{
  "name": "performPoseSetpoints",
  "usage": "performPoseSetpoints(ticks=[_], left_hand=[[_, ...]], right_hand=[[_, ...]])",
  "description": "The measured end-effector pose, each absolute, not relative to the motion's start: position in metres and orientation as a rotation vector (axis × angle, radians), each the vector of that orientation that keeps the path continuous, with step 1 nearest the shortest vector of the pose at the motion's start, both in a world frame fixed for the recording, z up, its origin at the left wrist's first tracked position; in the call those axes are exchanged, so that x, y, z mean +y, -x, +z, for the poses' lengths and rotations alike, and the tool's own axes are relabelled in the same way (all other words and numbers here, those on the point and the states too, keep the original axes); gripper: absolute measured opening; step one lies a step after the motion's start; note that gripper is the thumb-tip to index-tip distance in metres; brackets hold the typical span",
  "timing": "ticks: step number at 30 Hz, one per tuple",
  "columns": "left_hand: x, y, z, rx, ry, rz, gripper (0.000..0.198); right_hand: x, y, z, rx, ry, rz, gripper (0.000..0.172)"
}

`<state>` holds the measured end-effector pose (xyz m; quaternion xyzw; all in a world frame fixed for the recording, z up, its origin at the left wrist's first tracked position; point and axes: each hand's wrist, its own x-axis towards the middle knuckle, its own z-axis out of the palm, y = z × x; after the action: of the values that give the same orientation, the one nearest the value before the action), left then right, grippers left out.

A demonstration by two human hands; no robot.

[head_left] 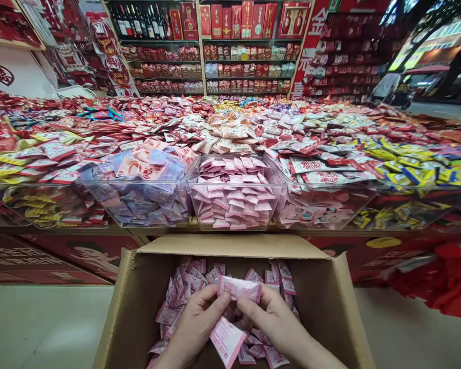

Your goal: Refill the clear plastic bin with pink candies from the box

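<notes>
Over an open cardboard box (338, 307), both hands pinch a small pink packet (238, 288) that lies level between them. My left hand (200, 320) grips its left end between thumb and fingers. A second pink packet (227, 339) hangs below, against the palm side of my left hand. My right hand (274, 315) closes on the right end of the level packet. Many similar pink packets (176, 292) lie loose inside the box, partly hidden by my hands and wrists. Just beyond the box, a clear bin (236, 225) holds neat layers of pink packets.
Clear bins of purple packets (153, 200), red and white packets (322, 177) and yellow packets (415, 169) flank the pink one on the counter. Shelves (203, 51) with bottles and red boxes stand behind. Red cloth (441, 282) hangs at the right.
</notes>
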<state>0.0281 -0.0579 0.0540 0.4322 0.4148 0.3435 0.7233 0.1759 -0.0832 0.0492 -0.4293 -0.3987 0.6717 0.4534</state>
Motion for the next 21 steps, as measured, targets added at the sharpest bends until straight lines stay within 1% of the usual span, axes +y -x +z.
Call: performPoseSetpoints(ticks=[3,5,7,9,10,11,13,15,16,19,20,21], left_hand=[[-0.056,-0.028,0.049,0.926,-1.005,0.791,0.021],[-0.056,-0.030,0.045,0.932,-0.931,0.842,0.025],[-0.057,-0.033,0.043,0.911,-0.803,0.863,0.032],[-0.057,-0.035,0.043,0.887,-0.692,0.864,0.031],[-0.058,-0.036,0.045,0.885,-0.676,0.867,0.028],[-0.058,-0.036,0.048,0.896,-0.690,0.889,0.024],[-0.059,-0.037,0.056,0.931,-0.783,0.942,0.019],[-0.060,-0.038,0.066,0.956,-0.872,0.986,0.020],[-0.061,-0.039,0.070,0.963,-0.885,1.007,0.025],[-0.063,-0.041,0.078,0.980,-0.862,1.046,0.048],[-0.063,-0.041,0.078,0.983,-0.855,1.034,0.052],[-0.064,-0.041,0.078,0.983,-0.854,1.004,0.051]], right_hand=[[-0.084,-0.179,0.050,-1.030,1.148,1.500,0.036],[-0.084,-0.183,0.052,-1.259,1.176,1.307,0.028],[-0.083,-0.186,0.053,-1.548,1.124,1.036,0.023],[-0.084,-0.188,0.053,-1.713,1.045,0.855,0.025],[-0.085,-0.188,0.053,-1.727,1.037,0.832,0.026],[-0.086,-0.187,0.052,-1.700,1.053,0.846,0.028],[-0.088,-0.184,0.051,-1.529,1.086,0.981,0.036],[-0.089,-0.181,0.052,-1.263,1.053,1.179,0.041],[-0.088,-0.179,0.054,-1.133,1.024,1.257,0.041],[-0.085,-0.177,0.058,-0.911,1.003,1.347,0.035],[-0.084,-0.177,0.059,-0.889,1.011,1.352,0.035],[-0.083,-0.177,0.059,-0.878,1.017,1.354,0.035]])
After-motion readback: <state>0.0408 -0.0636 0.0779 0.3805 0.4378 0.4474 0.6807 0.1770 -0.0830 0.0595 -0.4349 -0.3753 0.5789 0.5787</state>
